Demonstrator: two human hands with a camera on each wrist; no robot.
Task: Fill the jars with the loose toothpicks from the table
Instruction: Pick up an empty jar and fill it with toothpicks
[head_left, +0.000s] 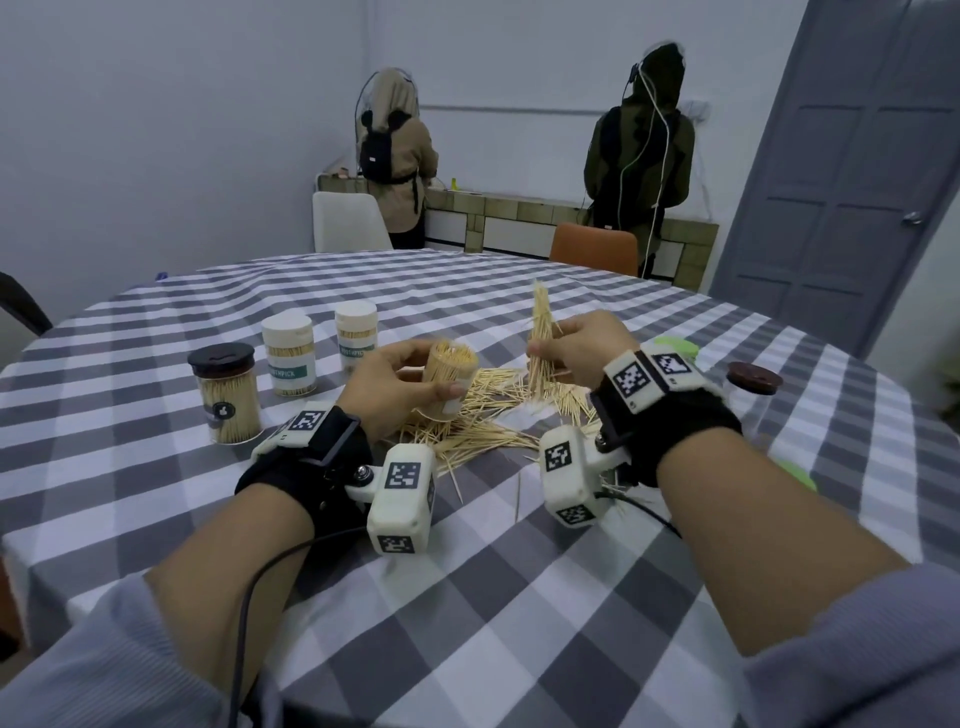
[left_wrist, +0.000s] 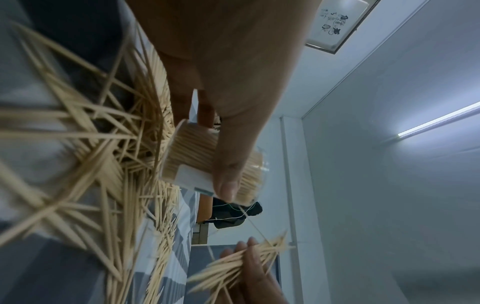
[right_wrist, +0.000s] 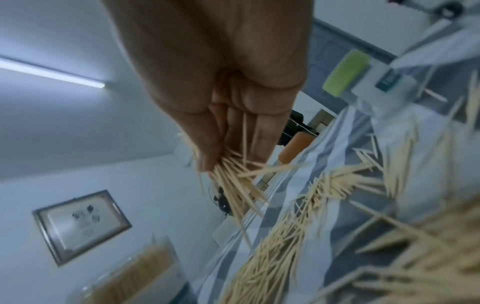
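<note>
Toothpick jar (head_left: 448, 382): uncapped, packed full, grasped in left hand (head_left: 400, 387) above loose toothpick pile (head_left: 483, 421) on checked tablecloth (head_left: 519, 597). Right hand (head_left: 582, 351) pinches upright toothpick bundle (head_left: 540, 338) beside it.

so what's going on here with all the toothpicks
A person is refilling toothpick jars at a checked table. The left hand holds an open jar, tilted and already packed nearly full. The right hand pinches a bundle of toothpicks upright beside it, not yet in the jar. A loose pile still lies on the cloth beneath, and three filled, lidded jars stand to the left.
</note>
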